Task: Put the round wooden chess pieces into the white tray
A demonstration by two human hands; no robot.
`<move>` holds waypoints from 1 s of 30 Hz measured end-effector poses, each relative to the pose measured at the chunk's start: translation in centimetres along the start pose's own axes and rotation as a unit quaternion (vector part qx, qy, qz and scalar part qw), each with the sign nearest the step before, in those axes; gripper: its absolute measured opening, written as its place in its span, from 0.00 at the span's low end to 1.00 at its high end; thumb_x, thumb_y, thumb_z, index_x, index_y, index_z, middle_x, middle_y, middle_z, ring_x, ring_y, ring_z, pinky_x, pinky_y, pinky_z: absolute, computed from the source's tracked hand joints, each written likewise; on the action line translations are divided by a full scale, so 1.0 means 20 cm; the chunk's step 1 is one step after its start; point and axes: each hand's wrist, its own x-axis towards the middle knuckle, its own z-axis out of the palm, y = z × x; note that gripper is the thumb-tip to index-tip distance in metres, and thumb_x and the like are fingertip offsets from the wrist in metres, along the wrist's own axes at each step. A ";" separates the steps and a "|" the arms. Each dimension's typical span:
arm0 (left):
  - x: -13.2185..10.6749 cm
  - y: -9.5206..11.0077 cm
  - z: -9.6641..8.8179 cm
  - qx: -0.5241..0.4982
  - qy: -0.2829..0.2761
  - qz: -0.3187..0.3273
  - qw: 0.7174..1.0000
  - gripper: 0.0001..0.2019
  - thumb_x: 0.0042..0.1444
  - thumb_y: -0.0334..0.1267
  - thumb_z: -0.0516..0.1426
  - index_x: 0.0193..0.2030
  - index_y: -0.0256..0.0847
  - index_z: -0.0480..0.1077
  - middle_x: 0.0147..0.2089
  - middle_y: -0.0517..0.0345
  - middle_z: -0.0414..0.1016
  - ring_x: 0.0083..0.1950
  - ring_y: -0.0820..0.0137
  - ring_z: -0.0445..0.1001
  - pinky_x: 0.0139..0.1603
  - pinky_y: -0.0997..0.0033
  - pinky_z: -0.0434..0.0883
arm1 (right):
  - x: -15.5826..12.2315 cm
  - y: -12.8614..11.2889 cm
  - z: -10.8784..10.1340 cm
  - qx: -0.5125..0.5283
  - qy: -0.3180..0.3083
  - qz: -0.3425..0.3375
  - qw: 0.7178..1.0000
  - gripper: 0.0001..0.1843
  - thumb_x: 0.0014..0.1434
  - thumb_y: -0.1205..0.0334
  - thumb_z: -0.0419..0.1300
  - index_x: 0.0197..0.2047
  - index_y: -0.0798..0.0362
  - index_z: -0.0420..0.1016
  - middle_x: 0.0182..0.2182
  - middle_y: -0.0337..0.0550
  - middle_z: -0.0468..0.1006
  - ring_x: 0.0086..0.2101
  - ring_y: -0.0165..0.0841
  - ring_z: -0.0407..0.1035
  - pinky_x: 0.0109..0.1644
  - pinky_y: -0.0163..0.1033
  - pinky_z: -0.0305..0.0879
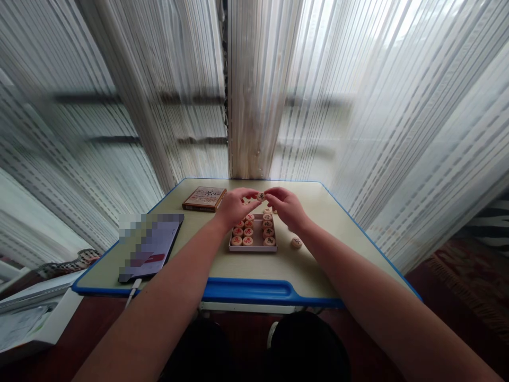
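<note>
Above the far end of a shallow box, my left hand (234, 206) and my right hand (288, 206) meet at a round xiangqi piece (261, 196) with a black character. Fingers of both hands pinch it from either side, its face turned toward me. In the open box (252, 249) below, red-marked pieces (248, 232) stand in columns on the left and black-marked pieces (269, 232) in a column on the right. A bare strip lies between them. My hands partly hide the pieces at the box's far end. One loose piece (296, 242) lies to the right of the box.
A printed box lid (204, 198) lies at the back left of the table (330, 265). In front of it lies a tablet (169, 241) with a white cable (134, 289). Sheer striped curtains (318, 95) hang behind. A white box (51, 323) stands at lower left.
</note>
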 end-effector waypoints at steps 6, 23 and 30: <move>0.00 -0.01 0.00 0.006 -0.009 -0.011 1.000 0.13 0.49 0.45 0.60 0.38 0.39 0.75 0.37 0.54 0.79 0.37 0.69 0.75 0.35 0.72 0.71 | -0.01 -0.02 -0.02 -0.180 -0.029 -0.094 0.979 0.12 0.50 0.66 0.59 0.40 0.53 0.75 0.37 0.44 0.78 0.31 0.29 0.69 0.39 0.38 0.67; -0.01 -0.02 0.01 0.037 -0.066 -0.037 0.996 0.13 0.48 0.41 0.59 0.41 0.42 0.76 0.39 0.56 0.79 0.41 0.67 0.76 0.44 0.68 0.72 | 0.00 0.00 -0.07 -0.300 -0.064 -0.128 0.943 0.10 0.51 0.61 0.63 0.38 0.52 0.77 0.35 0.43 0.74 0.26 0.27 0.64 0.34 0.36 0.64; -0.02 -0.09 0.02 0.112 -0.074 -0.094 0.987 0.12 0.49 0.34 0.52 0.34 0.41 0.78 0.37 0.55 0.80 0.41 0.65 0.76 0.46 0.66 0.71 | 0.00 0.02 -0.04 -0.360 -0.135 -0.061 0.921 0.12 0.49 0.56 0.64 0.37 0.53 0.79 0.34 0.44 0.72 0.29 0.29 0.64 0.35 0.36 0.61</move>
